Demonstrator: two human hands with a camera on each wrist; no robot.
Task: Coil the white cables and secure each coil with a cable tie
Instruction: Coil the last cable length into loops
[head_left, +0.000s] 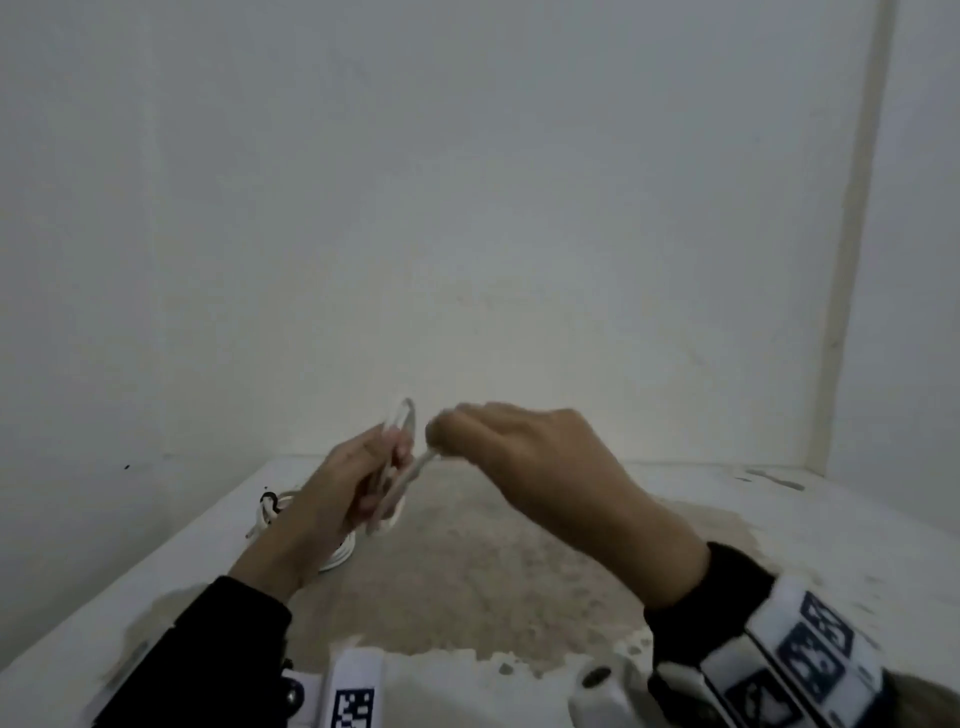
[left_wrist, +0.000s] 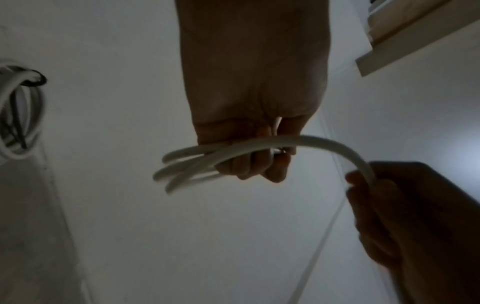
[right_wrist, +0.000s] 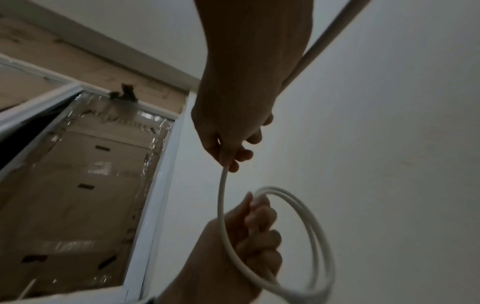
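Note:
My left hand (head_left: 374, 483) grips a small coil of white cable (head_left: 402, 421) above the table; the loops (left_wrist: 187, 164) bunch in its curled fingers and form a ring (right_wrist: 306, 230) in the right wrist view. From the coil a free length of the cable (left_wrist: 324, 146) arcs over to my right hand (head_left: 452, 431), which pinches it (right_wrist: 222, 185) between thumb and fingers close beside the left hand. A finished white coil (head_left: 275, 512) bound with a black tie (left_wrist: 36, 79) lies on the table behind my left wrist. More white cable (head_left: 340, 558) shows under the left forearm.
The table (head_left: 493, 561) is white with a worn brownish patch in the middle and stands in a corner of plain white walls (head_left: 467, 208). A window frame (right_wrist: 145, 205) and a wooden ledge appear in the wrist views.

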